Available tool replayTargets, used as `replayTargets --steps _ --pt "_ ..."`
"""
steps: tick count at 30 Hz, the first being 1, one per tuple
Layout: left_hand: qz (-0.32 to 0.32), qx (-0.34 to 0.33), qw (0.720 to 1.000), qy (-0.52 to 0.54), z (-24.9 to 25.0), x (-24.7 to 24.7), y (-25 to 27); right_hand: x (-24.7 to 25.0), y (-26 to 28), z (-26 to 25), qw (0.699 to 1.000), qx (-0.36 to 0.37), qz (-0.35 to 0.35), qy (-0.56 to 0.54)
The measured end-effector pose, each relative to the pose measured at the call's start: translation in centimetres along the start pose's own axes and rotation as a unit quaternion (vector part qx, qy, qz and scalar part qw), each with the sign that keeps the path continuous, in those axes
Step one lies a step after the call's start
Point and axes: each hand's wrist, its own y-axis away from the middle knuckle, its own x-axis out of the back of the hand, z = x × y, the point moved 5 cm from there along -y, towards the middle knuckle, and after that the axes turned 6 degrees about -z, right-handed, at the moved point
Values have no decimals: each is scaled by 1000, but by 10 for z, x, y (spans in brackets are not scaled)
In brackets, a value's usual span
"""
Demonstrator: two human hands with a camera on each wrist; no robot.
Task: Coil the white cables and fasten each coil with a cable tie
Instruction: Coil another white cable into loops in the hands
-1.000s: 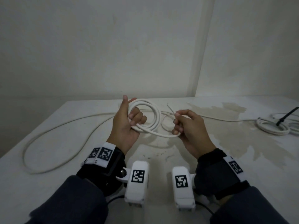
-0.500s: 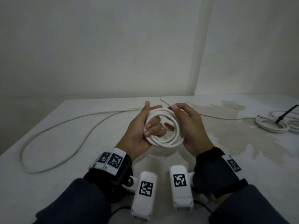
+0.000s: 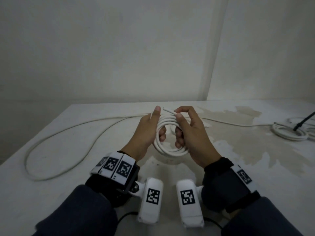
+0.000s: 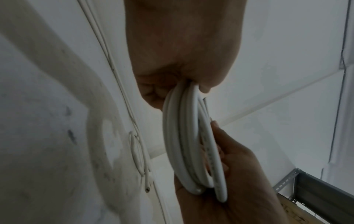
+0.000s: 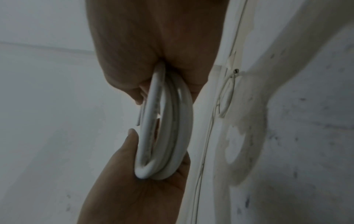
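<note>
Gripping the white coil, both hands hide its sides.

I see a dim, grey, flat-lit scene with no clear light source. The coil and hands blur softly in my wrist views, and straight lines bend at the edges. The table shows only faint shadows.
</note>
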Motion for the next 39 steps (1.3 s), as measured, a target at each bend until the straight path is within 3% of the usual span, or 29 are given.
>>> replayTargets --steps 3,7,11,13,18,24,26,30,34,36,39 --pt "40 17 998 -41 -3 3 -1 3 -1 3 997 -12 33 -68" --pt "88 114 988 63 -15 3 1 20 -2 8 973 -16 176 -150" --pt "-1 196 950 241 -18 -27 13 43 5 15 918 -16 329 -221" --pt "-33 197 931 305 -20 -38 16 53 9 17 894 -8 377 -240" --pt "-36 117 936 330 -15 -40 11 54 9 16 873 -16 377 -309" --pt "-50 96 961 255 -15 -39 8 67 3 22 831 -53 346 -431" --pt "-35 75 968 236 -11 -37 6 66 2 23 851 -61 333 -402" --pt "45 -15 973 228 -1 -12 2 49 -3 12 933 -39 250 -256" --pt "94 -39 975 197 0 -2 1 36 -7 7 964 -41 160 -211" --pt "81 -10 979 189 -5 -7 0 34 -7 8 968 -40 138 -205" --pt "-1 12 968 251 -2 -19 4 31 -7 8 980 -38 115 -161"
